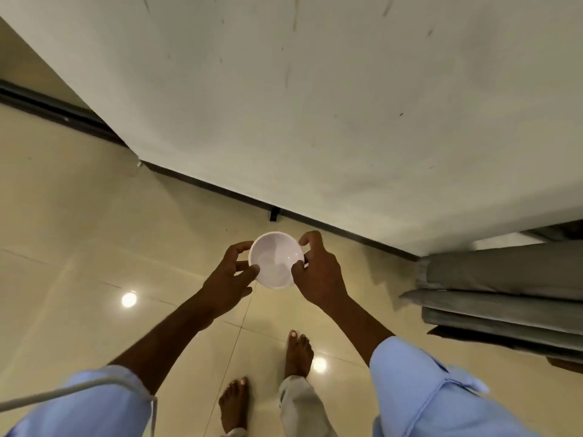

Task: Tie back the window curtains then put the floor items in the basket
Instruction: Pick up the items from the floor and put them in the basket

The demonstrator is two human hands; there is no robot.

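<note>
Glossy bowl, polished floor, matt wall, cloth curtain.
Bowl smooth white, plastic-looking, slight sheen. Floor glossy cream tile, mirrors lamp spots at 6 and 8 o'clock. Wall matt, scuffed. Curtain at 3 o'clock: grey matt cloth, folded. Sleeves soft blue cloth.

I am seeing a plain white bowl, my light blue sleeves, grey curtains, glossy cream floor tiles and an off-white wall.

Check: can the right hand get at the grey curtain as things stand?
Probably not yet: the right hand grips the white bowl together with the left hand. The grey curtain hangs to its right, nothing between.
</note>
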